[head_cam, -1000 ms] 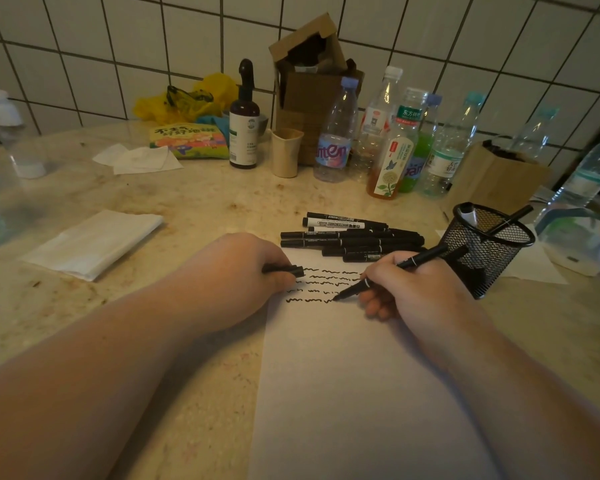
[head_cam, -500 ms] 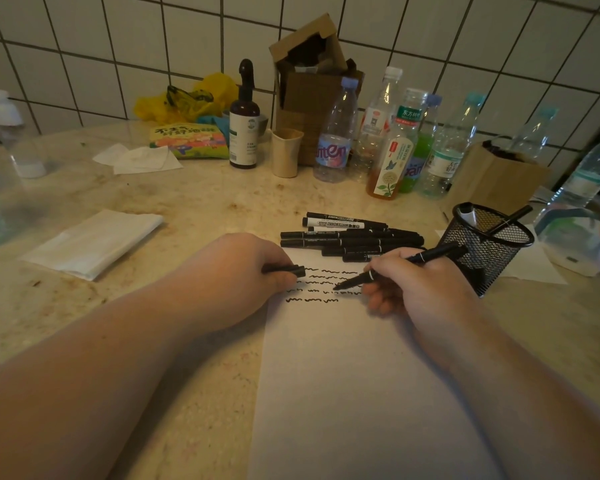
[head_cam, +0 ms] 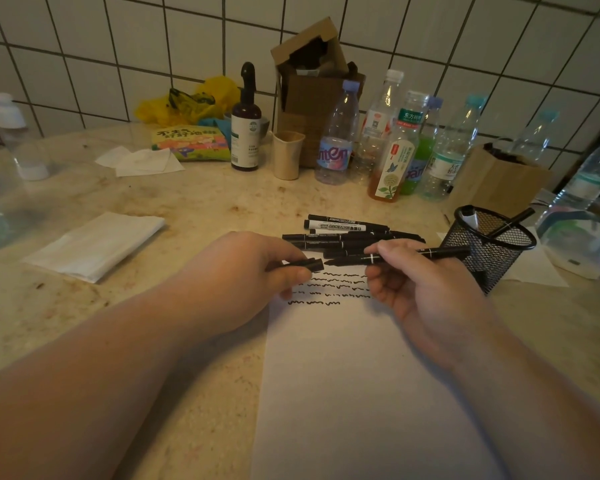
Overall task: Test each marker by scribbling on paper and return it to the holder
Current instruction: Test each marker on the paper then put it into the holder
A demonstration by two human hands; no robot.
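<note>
**Over a sheet of paper: cap and marker held tip to tip**

On the left of a beige stone counter [head_cam: 194, 209] lies a folded white napkin [head_cam: 96, 245]. Next along, the left hand [head_cam: 238, 277] rests at the top left corner of a white sheet of paper [head_cam: 354, 393], its fingers curled and pinching a small black marker cap [head_cam: 307, 264]. The cap's open end faces right, just beside the tip of a black marker [head_cam: 395, 257]. Below them, four wavy black scribble lines [head_cam: 329, 289] cross the top of the paper. Behind them, a pile of black markers [head_cam: 347, 233] lies flat on the counter, touching the paper's far edge. The right hand [head_cam: 426, 292] grips the uncapped marker between thumb and curled fingers, holding it nearly level above the paper. Farther right stands a black mesh holder [head_cam: 489, 251], with two markers leaning inside. Bottles, a cup and cardboard boxes line the tiled wall behind.
</note>
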